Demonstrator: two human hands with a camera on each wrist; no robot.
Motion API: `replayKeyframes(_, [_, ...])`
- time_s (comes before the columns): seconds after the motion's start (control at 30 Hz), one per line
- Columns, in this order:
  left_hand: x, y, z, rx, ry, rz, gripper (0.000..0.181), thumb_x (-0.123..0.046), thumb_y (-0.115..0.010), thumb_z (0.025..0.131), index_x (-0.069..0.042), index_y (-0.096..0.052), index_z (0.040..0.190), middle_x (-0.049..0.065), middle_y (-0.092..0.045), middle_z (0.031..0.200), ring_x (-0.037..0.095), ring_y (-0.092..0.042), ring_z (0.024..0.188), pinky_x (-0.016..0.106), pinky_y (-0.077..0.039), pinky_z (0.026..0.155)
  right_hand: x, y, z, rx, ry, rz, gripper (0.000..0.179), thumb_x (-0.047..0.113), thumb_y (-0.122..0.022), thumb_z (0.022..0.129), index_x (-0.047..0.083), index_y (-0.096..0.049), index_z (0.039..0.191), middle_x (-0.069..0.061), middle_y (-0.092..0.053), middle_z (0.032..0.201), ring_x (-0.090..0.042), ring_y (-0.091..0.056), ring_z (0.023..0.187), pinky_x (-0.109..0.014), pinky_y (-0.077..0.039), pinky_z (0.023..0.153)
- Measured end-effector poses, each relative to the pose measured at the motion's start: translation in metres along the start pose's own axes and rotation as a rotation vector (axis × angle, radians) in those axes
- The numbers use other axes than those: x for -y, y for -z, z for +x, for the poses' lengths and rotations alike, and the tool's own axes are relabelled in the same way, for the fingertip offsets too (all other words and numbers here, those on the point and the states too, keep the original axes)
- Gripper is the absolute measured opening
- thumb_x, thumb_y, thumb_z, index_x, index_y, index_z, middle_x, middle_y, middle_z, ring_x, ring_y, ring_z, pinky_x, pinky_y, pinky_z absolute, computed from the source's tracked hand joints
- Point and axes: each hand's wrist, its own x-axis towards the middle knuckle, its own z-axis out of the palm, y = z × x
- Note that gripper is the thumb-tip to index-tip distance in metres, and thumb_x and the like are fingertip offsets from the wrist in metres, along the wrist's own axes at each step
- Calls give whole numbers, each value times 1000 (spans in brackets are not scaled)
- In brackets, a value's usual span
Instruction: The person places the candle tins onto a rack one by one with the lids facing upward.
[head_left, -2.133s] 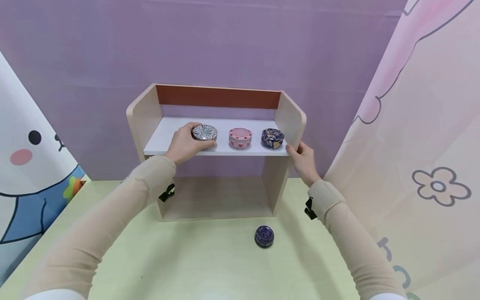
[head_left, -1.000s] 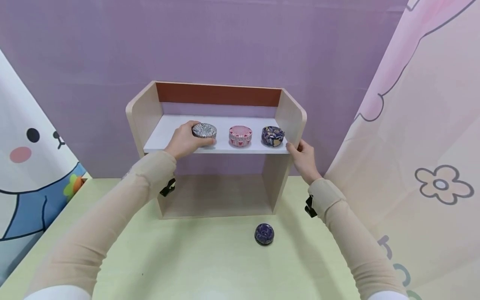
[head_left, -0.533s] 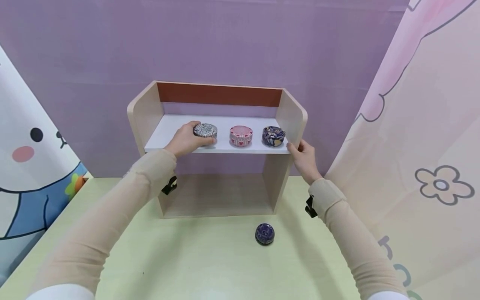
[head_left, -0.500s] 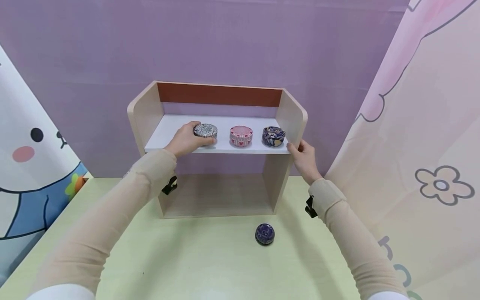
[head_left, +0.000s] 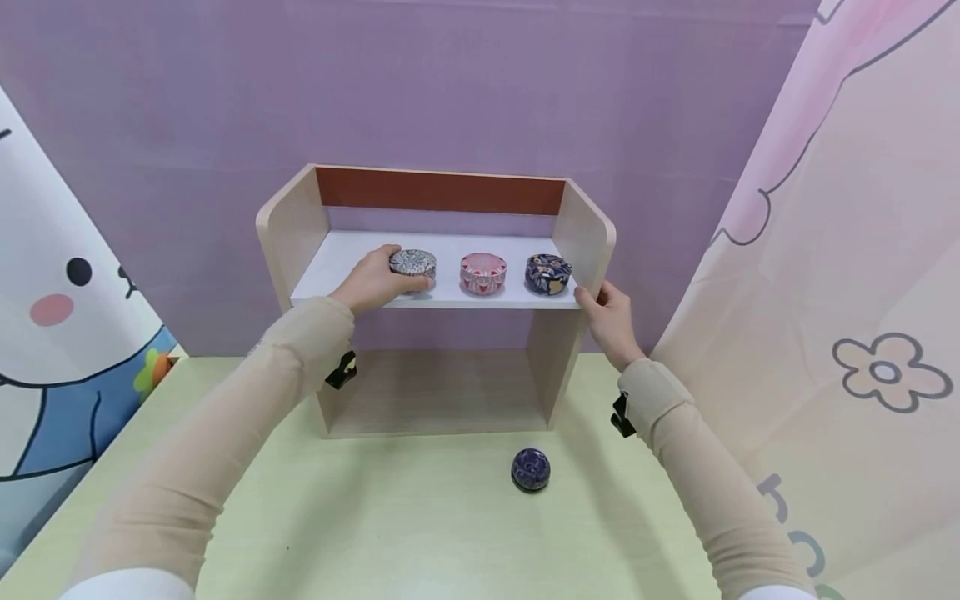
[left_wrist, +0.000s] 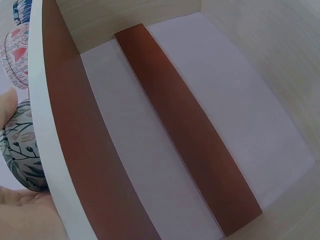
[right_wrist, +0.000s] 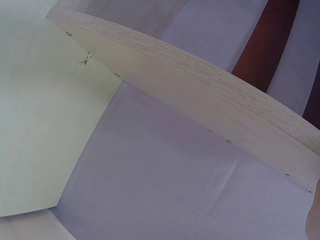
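My left hand [head_left: 375, 279] holds a round tin [head_left: 412, 262] with a black-and-white leaf pattern, thumb at its front and fingers behind. The tin is at the left of the white upper board of a small wooden shelf [head_left: 450, 304]. In the left wrist view, the leaf-patterned tin [left_wrist: 22, 145] shows between thumb and fingers, partly hidden by the board's edge. A pink tin [head_left: 483, 274] and a dark blue floral tin [head_left: 548, 275] stand to its right. My right hand [head_left: 609, 321] grips the front edge of the shelf's right side panel, beside the blue tin.
A dark purple round tin [head_left: 531, 470] lies on the pale green table [head_left: 420, 517], in front of the shelf's right side. Below the upper board is a lower wooden board [head_left: 442, 392]. A purple cloth [head_left: 450, 83] hangs behind, with printed curtains [head_left: 825, 275] at the sides.
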Motion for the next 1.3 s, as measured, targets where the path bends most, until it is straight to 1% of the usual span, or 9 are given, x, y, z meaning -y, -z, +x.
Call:
replayKeyframes(0.13, [1, 0, 0, -3, -3, -1, 94, -46, -66, 79, -2, -16, 145, 20, -28, 146, 32, -31, 131, 47, -28, 109, 1, 0, 1, -2, -1, 0, 44, 28, -53, 92, 3, -50, 129, -17, -54, 127, -25, -53, 111, -41, -44, 98])
replayKeyframes(0.4, [-1, 1, -3, -6, 3, -33, 96, -46, -67, 78, -4, -14, 146, 19, -24, 148, 32, -26, 134, 46, -24, 111, 2, -1, -1, -10, 0, -3, 43, 26, -53, 91, 3, -51, 127, -16, -56, 125, -24, -54, 109, -40, -45, 96])
replayKeyframes(0.53, [2, 2, -4, -21, -18, -76, 95, -45, -68, 77, -6, -15, 146, 17, -24, 149, 30, -25, 135, 45, -23, 112, 2, -1, -2, -21, -4, 0, 41, 26, -53, 91, 3, -53, 125, -16, -57, 123, -23, -54, 106, -38, -46, 94])
replayKeyframes(0.67, [6, 2, -6, -48, -61, -167, 91, -39, -68, 79, -7, -16, 146, 13, -26, 149, 27, -24, 137, 42, -21, 113, 4, -3, -2, -24, -5, -4, 41, 26, -53, 91, 3, -53, 125, -17, -57, 122, -21, -54, 103, -36, -46, 92])
replayKeyframes(0.77, [8, 2, -9, -72, -88, -212, 88, -37, -68, 81, -9, -17, 146, 11, -25, 150, 27, -23, 138, 41, -22, 113, 4, -3, -3, -19, -3, -6, 41, 26, -53, 91, 3, -53, 125, -16, -57, 121, -19, -53, 102, -35, -46, 91])
replayKeyframes(0.97, [7, 1, -16, -155, -94, -202, 82, -38, -66, 81, -12, -23, 145, 14, -27, 148, 33, -30, 133, 47, -29, 109, 4, -4, -2, -18, 3, -7, 41, 27, -53, 91, 3, -53, 124, -16, -58, 120, -19, -53, 101, -34, -46, 90])
replayKeyframes(1.07, [5, 0, -20, -219, -121, -178, 77, -35, -65, 82, -11, -25, 144, 14, -28, 147, 32, -30, 133, 47, -29, 109, 4, -4, -2, -19, 5, -13, 41, 27, -52, 91, 3, -53, 124, -16, -58, 121, -20, -54, 102, -35, -46, 91])
replayKeyframes(1.2, [-1, -3, -30, -352, -224, -110, 68, -27, -63, 85, -6, -31, 141, 13, -35, 144, 29, -31, 133, 44, -26, 110, 3, -4, -2, -17, 3, -12, 41, 27, -52, 91, 3, -53, 125, -16, -58, 122, -21, -54, 104, -36, -46, 92])
replayKeyframes(1.3, [-6, -8, -41, -434, -344, -57, 61, -21, -62, 85, -3, -37, 137, 14, -42, 138, 29, -36, 130, 43, -27, 110, 3, -3, -2, -15, -1, -5, 41, 27, -53, 91, 3, -53, 125, -16, -57, 122, -22, -54, 105, -37, -45, 93])
